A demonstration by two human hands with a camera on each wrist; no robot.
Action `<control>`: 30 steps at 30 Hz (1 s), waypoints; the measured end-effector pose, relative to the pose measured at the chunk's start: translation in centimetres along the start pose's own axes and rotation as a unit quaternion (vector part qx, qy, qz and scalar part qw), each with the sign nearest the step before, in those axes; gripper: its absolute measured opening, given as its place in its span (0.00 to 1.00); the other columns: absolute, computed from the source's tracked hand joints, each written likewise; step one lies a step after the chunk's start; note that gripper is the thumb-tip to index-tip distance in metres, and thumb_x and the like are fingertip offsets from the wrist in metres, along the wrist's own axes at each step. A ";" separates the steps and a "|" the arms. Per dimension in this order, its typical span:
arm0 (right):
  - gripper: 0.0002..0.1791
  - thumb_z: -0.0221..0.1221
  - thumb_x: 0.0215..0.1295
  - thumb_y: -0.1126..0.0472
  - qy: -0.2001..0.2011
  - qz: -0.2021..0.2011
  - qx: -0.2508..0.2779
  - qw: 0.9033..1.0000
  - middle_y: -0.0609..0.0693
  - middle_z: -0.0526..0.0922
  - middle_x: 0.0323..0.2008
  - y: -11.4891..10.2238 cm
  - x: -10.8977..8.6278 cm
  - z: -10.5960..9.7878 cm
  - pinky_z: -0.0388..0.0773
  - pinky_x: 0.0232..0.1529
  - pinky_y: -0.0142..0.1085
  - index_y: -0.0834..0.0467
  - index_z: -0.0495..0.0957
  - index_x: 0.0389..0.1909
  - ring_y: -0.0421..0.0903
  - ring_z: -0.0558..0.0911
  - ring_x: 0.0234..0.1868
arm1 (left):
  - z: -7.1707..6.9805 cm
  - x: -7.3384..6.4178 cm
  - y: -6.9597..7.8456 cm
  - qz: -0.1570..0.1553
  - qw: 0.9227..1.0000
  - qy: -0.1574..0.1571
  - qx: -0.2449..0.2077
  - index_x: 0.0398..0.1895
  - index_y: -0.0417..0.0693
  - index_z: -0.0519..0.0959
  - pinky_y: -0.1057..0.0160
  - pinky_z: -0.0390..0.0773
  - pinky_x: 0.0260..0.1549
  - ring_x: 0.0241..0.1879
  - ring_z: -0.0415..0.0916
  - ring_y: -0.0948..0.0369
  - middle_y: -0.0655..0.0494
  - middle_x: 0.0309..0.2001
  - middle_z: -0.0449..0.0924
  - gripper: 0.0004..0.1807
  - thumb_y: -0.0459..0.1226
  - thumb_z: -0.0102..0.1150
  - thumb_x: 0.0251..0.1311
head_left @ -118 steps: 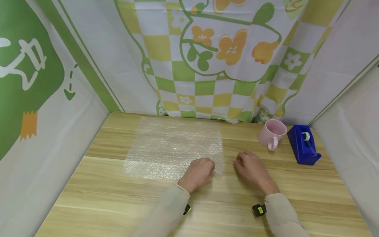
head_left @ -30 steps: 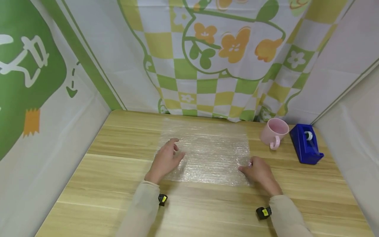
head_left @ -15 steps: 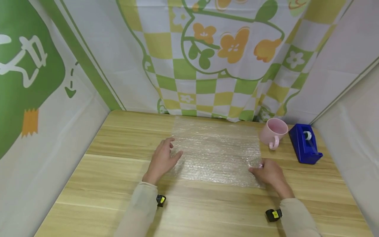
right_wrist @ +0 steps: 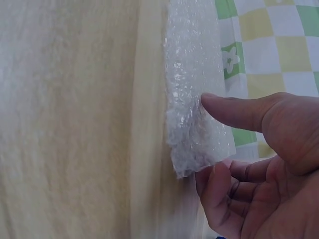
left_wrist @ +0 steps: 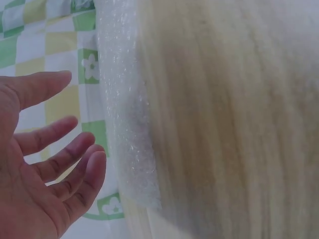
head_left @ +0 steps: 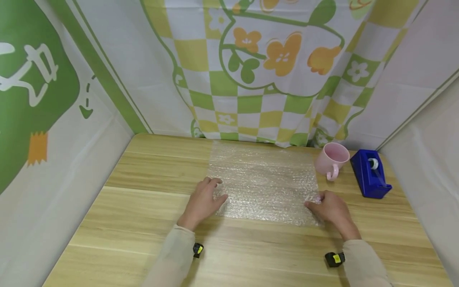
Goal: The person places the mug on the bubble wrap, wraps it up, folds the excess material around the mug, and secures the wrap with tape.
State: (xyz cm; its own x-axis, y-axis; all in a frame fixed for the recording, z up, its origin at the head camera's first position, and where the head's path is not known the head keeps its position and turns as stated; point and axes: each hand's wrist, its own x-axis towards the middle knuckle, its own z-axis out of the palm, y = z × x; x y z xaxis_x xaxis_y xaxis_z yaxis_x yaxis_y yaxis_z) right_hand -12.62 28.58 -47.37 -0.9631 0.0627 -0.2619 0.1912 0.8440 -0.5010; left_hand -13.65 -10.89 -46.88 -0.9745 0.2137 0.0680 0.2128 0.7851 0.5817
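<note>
Head view: bubble wrap (head_left: 263, 181) lies spread on the wooden table (head_left: 150, 167), a little right of the middle, its far side close to the table's far edge. You have your right hand (head_left: 333, 209) at the sheet's near right corner, thumb on top, fingers curled beneath. Right wrist view bears this out: the corner is clamped in a pinch, the film slightly crumpled there. Your left hand (head_left: 202, 203) is at the sheet's left side, toward its near left corner, thumb and fingers apart, holding nothing. Whether those fingertips touch the film, neither view settles.

Toward the table's far right corner, a pink mug (head_left: 324, 161) stands upright, handle on your side, just beside the sheet; contact unclear. Closer to that corner and to the right edge sits a blue tape dispenser (head_left: 365, 179). Your hands are apart from both.

Step in hand, by the look of it: placing and squaring the sheet. It looks close to flat, so you are probably near the end of this step. Next move seems to call for lowering the pinched corner gently and letting go without a drag, your left hand steadying the other side. Film this light likely slides easily; a further pull rightward could run it into the mug.
</note>
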 end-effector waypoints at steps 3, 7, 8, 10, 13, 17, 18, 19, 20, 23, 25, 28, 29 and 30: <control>0.24 0.68 0.61 0.44 0.003 -0.001 -0.004 1.000 0.51 0.72 0.24 -0.1 -0.1 -0.2 0.65 0.25 0.39 0.58 0.71 0.24 0.50 0.71 0.28 | 0.3 -0.3 0.1 0.022 0.999 -0.014 0.034 0.60 0.41 0.78 0.46 0.79 0.51 0.52 0.75 0.46 0.43 0.54 0.78 0.27 0.44 0.69 0.62; 0.25 0.68 0.61 0.43 0.008 -0.005 -0.013 1.000 0.58 0.79 0.33 0.0 -0.1 -0.4 0.73 0.31 0.45 0.63 0.76 0.33 0.55 0.78 0.34 | 0.6 -0.6 0.3 0.054 0.994 -0.032 0.091 0.61 0.39 0.77 0.44 0.76 0.56 0.55 0.74 0.44 0.41 0.56 0.78 0.27 0.44 0.69 0.62; 0.26 0.68 0.61 0.43 0.009 -0.005 -0.016 1.000 0.61 0.81 0.36 0.0 -0.1 -0.4 0.75 0.33 0.47 0.64 0.77 0.36 0.56 0.79 0.36 | 0.6 -0.8 0.4 0.059 0.992 -0.037 0.105 0.62 0.40 0.77 0.43 0.75 0.58 0.57 0.73 0.43 0.40 0.57 0.77 0.28 0.44 0.69 0.62; 0.29 0.68 0.60 0.43 0.008 -0.003 -0.019 1.000 0.64 0.82 0.41 0.1 -0.1 -0.4 0.77 0.37 0.50 0.67 0.77 0.42 0.59 0.81 0.41 | 0.7 -1.0 0.6 0.065 0.989 -0.046 0.126 0.63 0.40 0.76 0.40 0.72 0.61 0.61 0.71 0.41 0.38 0.61 0.75 0.29 0.45 0.69 0.62; 0.30 0.68 0.60 0.43 0.006 0.000 -0.021 1.000 0.65 0.82 0.42 0.2 0.0 -0.3 0.77 0.39 0.52 0.68 0.77 0.43 0.60 0.81 0.42 | 0.9 -1.3 0.6 0.072 0.985 -0.059 0.148 0.65 0.41 0.75 0.38 0.67 0.64 0.66 0.66 0.40 0.36 0.66 0.71 0.31 0.46 0.69 0.62; 0.30 0.68 0.60 0.43 0.006 -0.001 -0.021 1.000 0.65 0.82 0.42 0.2 0.0 -0.4 0.77 0.39 0.53 0.68 0.77 0.43 0.61 0.81 0.42 | 1.1 -1.5 0.3 0.082 0.980 -0.079 0.164 0.69 0.40 0.71 0.38 0.62 0.68 0.71 0.61 0.39 0.35 0.71 0.65 0.34 0.47 0.67 0.64; 0.30 0.68 0.60 0.43 0.006 -0.001 -0.021 1.000 0.65 0.82 0.41 0.2 0.0 -0.4 0.77 0.39 0.53 0.68 0.77 0.43 0.61 0.81 0.41 | 1.1 -1.6 0.2 0.083 0.979 -0.084 0.166 0.70 0.40 0.70 0.38 0.60 0.69 0.72 0.59 0.39 0.35 0.72 0.63 0.34 0.48 0.65 0.65; 0.30 0.68 0.60 0.43 0.007 -0.001 -0.021 1.000 0.64 0.82 0.41 0.2 0.0 -0.4 0.77 0.39 0.52 0.68 0.77 0.43 0.60 0.81 0.41 | 1.1 -1.6 0.1 0.084 0.978 -0.089 0.166 0.71 0.40 0.69 0.38 0.59 0.70 0.73 0.58 0.38 0.35 0.73 0.61 0.35 0.48 0.64 0.67; 0.29 0.68 0.60 0.43 0.007 0.000 -0.021 1.000 0.64 0.82 0.40 0.2 0.0 -0.4 0.77 0.38 0.52 0.68 0.77 0.42 0.60 0.81 0.41 | 1.2 -1.5 0.0 0.084 0.978 -0.094 0.168 0.73 0.40 0.68 0.38 0.57 0.71 0.74 0.56 0.39 0.36 0.74 0.60 0.35 0.49 0.62 0.68; 0.29 0.69 0.60 0.43 0.010 0.000 -0.021 1.000 0.63 0.82 0.39 0.2 0.1 -0.4 0.76 0.36 0.50 0.67 0.77 0.41 0.58 0.81 0.39 | 1.2 -1.5 -0.3 0.085 0.975 -0.106 0.178 0.76 0.42 0.63 0.38 0.52 0.72 0.76 0.51 0.39 0.38 0.77 0.54 0.36 0.51 0.56 0.72; 0.29 0.69 0.60 0.44 0.011 0.000 -0.021 1.000 0.62 0.82 0.39 0.2 0.1 -0.4 0.76 0.35 0.49 0.67 0.77 0.41 0.58 0.80 0.39 | 1.2 -1.5 -0.4 0.084 0.973 -0.116 0.184 0.78 0.43 0.59 0.38 0.49 0.73 0.77 0.47 0.40 0.39 0.79 0.50 0.37 0.52 0.52 0.74; 0.29 0.69 0.60 0.43 0.010 0.000 -0.022 1.000 0.62 0.82 0.38 0.2 0.1 -0.4 0.76 0.35 0.49 0.67 0.77 0.41 0.58 0.80 0.38 | 1.2 -1.4 -0.6 0.079 0.970 -0.135 0.188 0.80 0.43 0.55 0.39 0.45 0.74 0.78 0.43 0.40 0.40 0.80 0.46 0.38 0.53 0.48 0.76; 0.29 0.69 0.60 0.43 0.011 0.001 -0.022 1.000 0.62 0.82 0.38 0.2 0.1 -0.4 0.76 0.35 0.49 0.67 0.77 0.41 0.58 0.80 0.38 | 1.2 -1.5 -0.6 0.077 0.969 -0.141 0.189 0.80 0.43 0.54 0.39 0.45 0.74 0.78 0.42 0.40 0.40 0.80 0.45 0.38 0.54 0.46 0.76; 0.29 0.69 0.60 0.43 0.011 0.001 -0.023 1.000 0.62 0.82 0.38 0.2 0.1 -0.4 0.76 0.35 0.49 0.67 0.77 0.41 0.58 0.80 0.38 | 1.2 -1.4 -0.7 0.074 0.968 -0.146 0.190 0.80 0.43 0.53 0.40 0.44 0.74 0.78 0.41 0.40 0.41 0.80 0.44 0.38 0.54 0.45 0.77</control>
State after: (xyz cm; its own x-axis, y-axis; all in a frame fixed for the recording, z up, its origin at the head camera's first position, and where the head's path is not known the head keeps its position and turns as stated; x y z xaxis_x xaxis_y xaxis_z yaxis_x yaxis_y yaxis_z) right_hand -12.80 28.97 -47.18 -0.9667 0.0745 -0.2447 0.1839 0.8673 -0.4625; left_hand -12.31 -11.04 -48.33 -0.8813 0.4524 -0.1369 0.4139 0.8785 0.2386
